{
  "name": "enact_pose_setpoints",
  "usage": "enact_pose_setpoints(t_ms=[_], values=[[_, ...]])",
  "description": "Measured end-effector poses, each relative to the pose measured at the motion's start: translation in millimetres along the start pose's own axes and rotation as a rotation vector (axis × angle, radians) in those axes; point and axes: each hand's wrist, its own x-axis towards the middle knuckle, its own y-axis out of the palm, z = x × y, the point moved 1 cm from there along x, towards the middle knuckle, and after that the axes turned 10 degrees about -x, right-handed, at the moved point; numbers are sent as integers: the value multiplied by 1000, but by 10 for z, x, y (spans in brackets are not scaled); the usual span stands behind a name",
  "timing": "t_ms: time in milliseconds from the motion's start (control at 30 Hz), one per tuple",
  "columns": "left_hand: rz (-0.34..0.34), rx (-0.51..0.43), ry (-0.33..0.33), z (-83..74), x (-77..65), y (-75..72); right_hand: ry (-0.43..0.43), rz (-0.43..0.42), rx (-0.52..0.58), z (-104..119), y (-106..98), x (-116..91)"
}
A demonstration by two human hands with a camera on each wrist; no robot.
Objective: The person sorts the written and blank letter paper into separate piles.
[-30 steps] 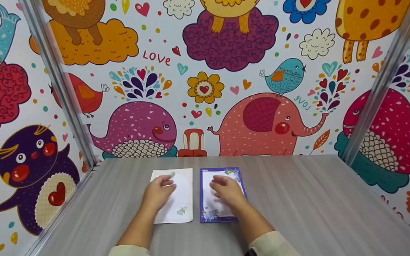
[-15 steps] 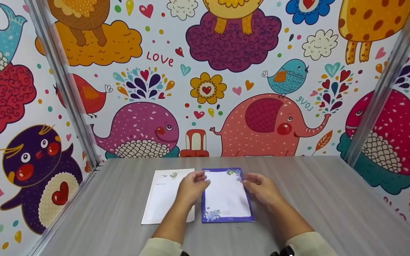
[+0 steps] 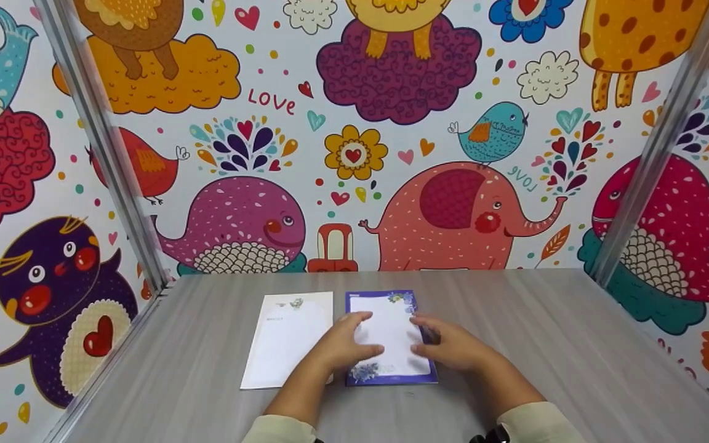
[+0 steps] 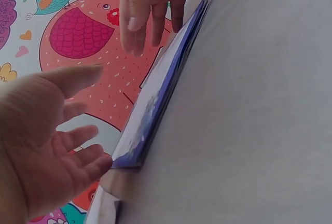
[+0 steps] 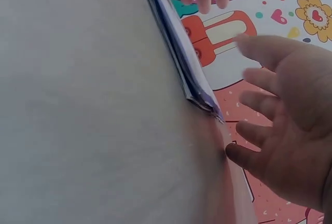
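Observation:
A purple-bordered notepad (image 3: 391, 364) with blue flowers in its corners lies flat on the table. Its stacked sheets show edge-on in the left wrist view. Over its left side hovers my left hand (image 3: 343, 346), thumb and fingers spread, holding nothing. My right hand (image 3: 456, 346) is at its right edge, also spread and holding nothing. In the right wrist view the right hand's fingers (image 5: 259, 130) are parted near the pad's corner; whether they touch it I cannot tell. Left of it lies a cream notepad (image 3: 277, 351) with small green flowers, partly hidden by my left forearm.
Both pads rest on a grey wood-grain table (image 3: 514, 332). Behind it stands a wall (image 3: 391, 138) printed with cartoon animals, and side panels with metal posts (image 3: 644, 147) flank the table.
Both hands have moved right, from above the two notepads to the purple one's sides. Since half a second ago their thumbs and fingers have spread wider. The pads lie where they were.

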Motion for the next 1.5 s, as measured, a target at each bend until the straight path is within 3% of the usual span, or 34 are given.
enact_pose_setpoints(t_ms=[133,300,400,733,1100,1500], values=[[72,159,7,19,-13,41,-69,68,-109,-40,26,5],[127,330,-21,65,-31,75,-37,126,-158,-55,52,-7],[134,374,-37,85,-39,78,-7,145,-179,-43,65,-13],[114,354,-96,50,-30,93,19,133,-222,7,50,-25],[-16,312,-103,25,-26,131,85,32,-219,84,78,2],[-66,257,-111,54,7,152,26,-73,-136,126,65,23]])
